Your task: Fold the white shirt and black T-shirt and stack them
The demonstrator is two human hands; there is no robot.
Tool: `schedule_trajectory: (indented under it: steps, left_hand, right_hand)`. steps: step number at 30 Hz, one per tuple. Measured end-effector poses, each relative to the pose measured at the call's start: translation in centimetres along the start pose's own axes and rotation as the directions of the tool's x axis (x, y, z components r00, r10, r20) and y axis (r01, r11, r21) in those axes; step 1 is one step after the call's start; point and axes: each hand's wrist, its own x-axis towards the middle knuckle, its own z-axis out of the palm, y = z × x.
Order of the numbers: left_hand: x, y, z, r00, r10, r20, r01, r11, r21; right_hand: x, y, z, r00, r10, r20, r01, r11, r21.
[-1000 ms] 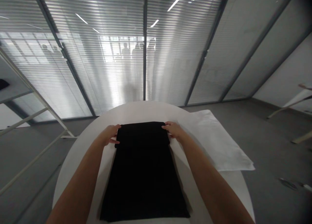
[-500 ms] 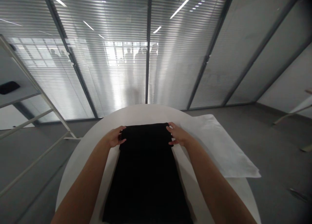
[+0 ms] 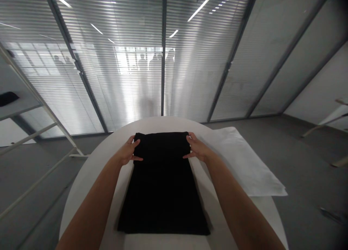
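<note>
A long piece of black cloth [image 3: 164, 199] lies flat, its far end doubled over into a thick folded band. At the left end of that band, my left hand [image 3: 128, 150] is closed on the cloth, thumb on top and one finger stretched along the band's near edge. My right hand [image 3: 197, 148] grips the opposite end in much the same way. Some fingers of both hands are hidden behind or under the fabric. The kind of garment, if it is one, cannot be told.
The cloth rests on a round white table [image 3: 89, 177]. A folded white cloth [image 3: 241, 159] lies at the table's right, one corner over the edge. A pale metal frame [image 3: 59, 123] stands to the left. Beyond is a glass wall with blinds [image 3: 187, 79].
The folded band has risen slightly and shifted away from me with both hands. The black cloth's near edge now shows, where before it ran to the bottom of the view.
</note>
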Motion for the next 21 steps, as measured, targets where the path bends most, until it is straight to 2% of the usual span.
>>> schedule_trajectory:
  steps: [2, 4, 8, 13, 18, 21]
  left_hand:
    - [0.3, -0.2, 0.1, 0.994, 0.109, -0.022, -0.111, 0.992, -0.057]
    - [0.5, -0.3, 0.1, 0.979, 0.199, -0.049, -0.203, 0.973, -0.109]
    - [0.6, -0.2, 0.0, 0.963, 0.264, -0.049, -0.269, 0.947, -0.176]
    - [0.4, -0.1, -0.6, 0.965, 0.255, -0.060, -0.261, 0.946, -0.190]
    - [-0.1, -0.5, -1.6, 0.967, 0.252, -0.028, -0.252, 0.948, -0.192]
    - [-1.1, -0.9, -2.2, 0.966, 0.259, 0.023, -0.253, 0.957, -0.144]
  right_hand:
    - [0.1, -0.2, 0.0, 0.999, 0.013, 0.034, -0.016, 0.994, 0.110]
    - [0.4, -0.1, -0.1, 0.999, -0.032, 0.032, 0.024, 0.976, 0.218]
    - [0.9, 0.9, -0.4, 0.996, -0.085, -0.011, 0.084, 0.932, 0.352]
    - [1.0, 1.9, -0.1, 0.985, -0.120, -0.127, 0.151, 0.952, 0.265]
    - [-0.3, 2.3, -0.2, 0.973, -0.209, -0.098, 0.227, 0.943, 0.242]
    - [-1.8, 3.1, -0.5, 0.965, -0.242, -0.104, 0.253, 0.962, 0.101]
